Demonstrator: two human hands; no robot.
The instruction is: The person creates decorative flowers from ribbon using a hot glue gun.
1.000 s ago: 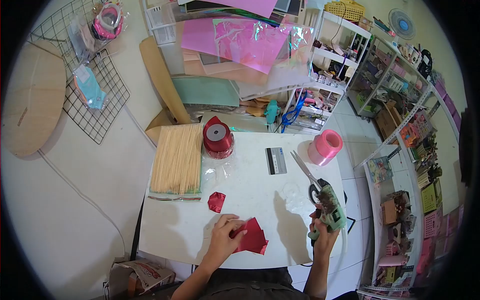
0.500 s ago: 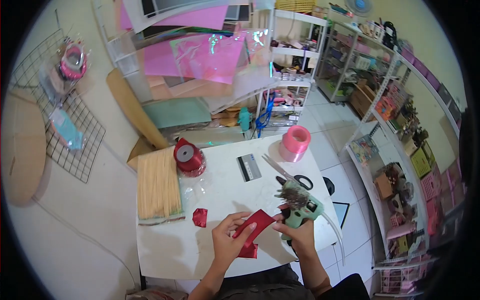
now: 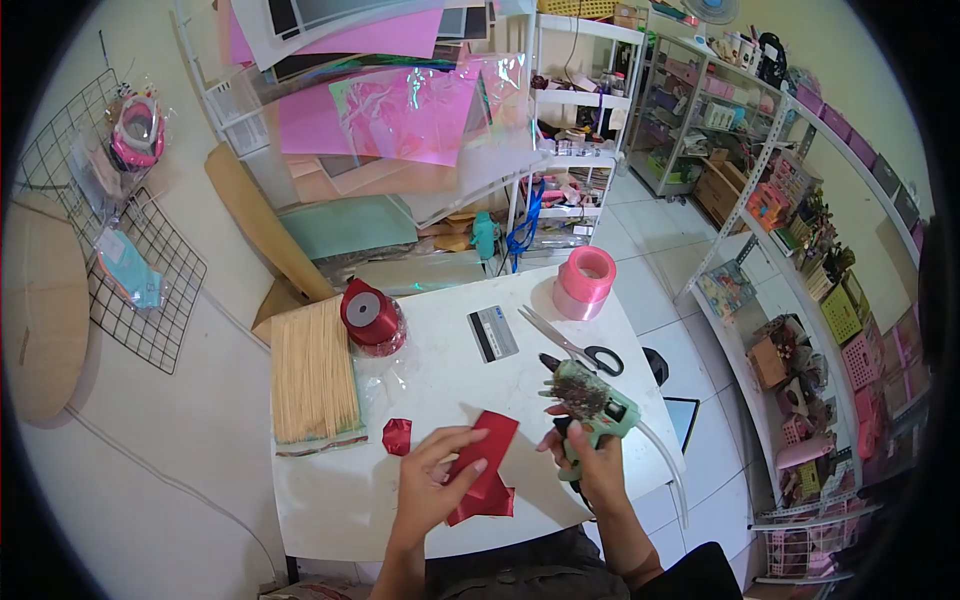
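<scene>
While the left hand [image 3: 430, 482] pinches a red ribbon piece [image 3: 488, 450] between thumb and fingers, low over the near part of the white desk [image 3: 425, 376], the right hand [image 3: 592, 462] is closed around the handle of a green glue gun [image 3: 600, 415], nozzle pointing left. Hands well apart. Clear glue stick [image 3: 668, 470] sticks out the gun's back end. More red ribbon [image 3: 487, 505] lies below the held piece; can't tell if the two touch. Small red piece [image 3: 397, 437] sits left of it. Farther back: bundle of wooden sticks [image 3: 314, 378], red ribbon roll [image 3: 370, 316], card [image 3: 492, 334], scissors [image 3: 572, 343] just beyond the gun, pink ribbon roll [image 3: 585, 284] near the far right corner.
</scene>
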